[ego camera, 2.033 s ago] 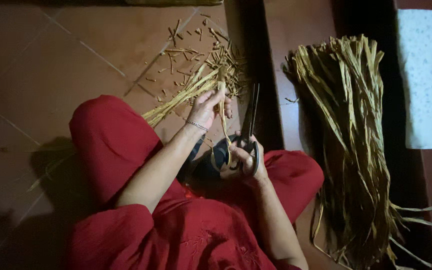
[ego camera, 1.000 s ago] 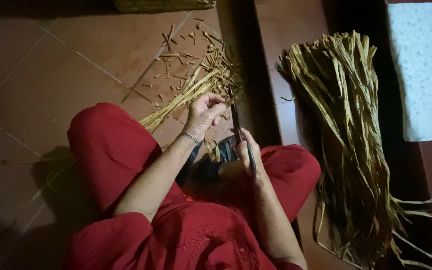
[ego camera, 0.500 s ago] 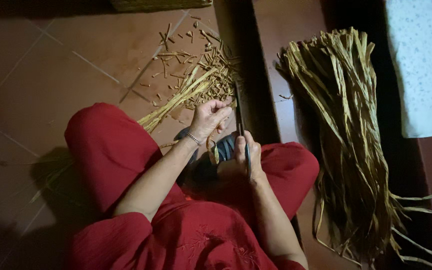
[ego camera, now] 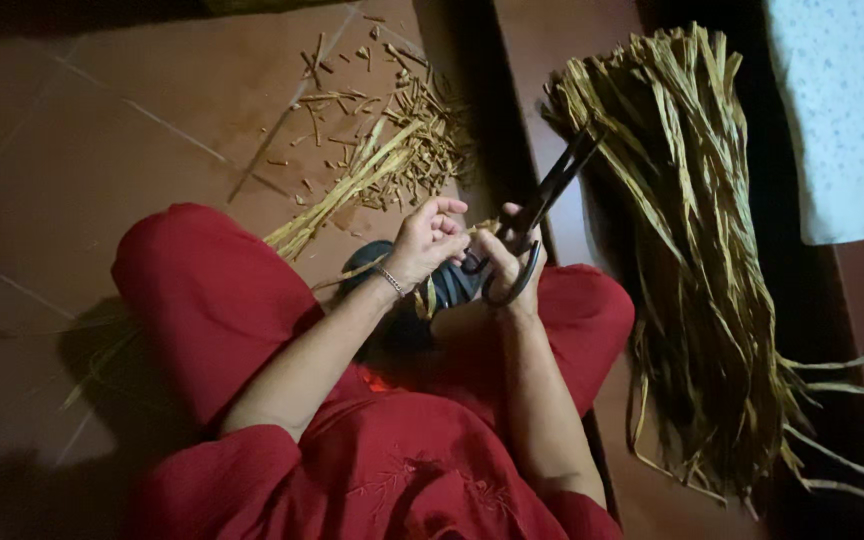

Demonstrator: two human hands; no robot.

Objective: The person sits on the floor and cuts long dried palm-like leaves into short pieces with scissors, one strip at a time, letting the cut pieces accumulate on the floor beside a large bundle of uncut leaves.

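Note:
I sit on the floor in red clothes with both hands together over my lap. My left hand (ego camera: 426, 238), a thin bracelet on its wrist, pinches a short yellowish straw strip (ego camera: 430, 297) that hangs down between the hands. My right hand (ego camera: 508, 262) grips the loop handles of large black scissors (ego camera: 546, 200), whose blades point up and to the right and are slightly apart. A long bundle of dry straw stems (ego camera: 352, 190) lies on the floor just beyond my left hand.
Short cut straw bits (ego camera: 407, 120) are scattered on the brown tiled floor (ego camera: 112, 140). A big heap of long dry straw strips (ego camera: 712, 260) lies at my right. A pale speckled cloth (ego camera: 847, 110) covers the upper right corner. A dark strip runs between the tiles.
The scissors have swung from pointing straight up to slanting up-right, blades parted. My hands have drawn closer together, and the left hand has left the long bundle and now pinches a short strip.

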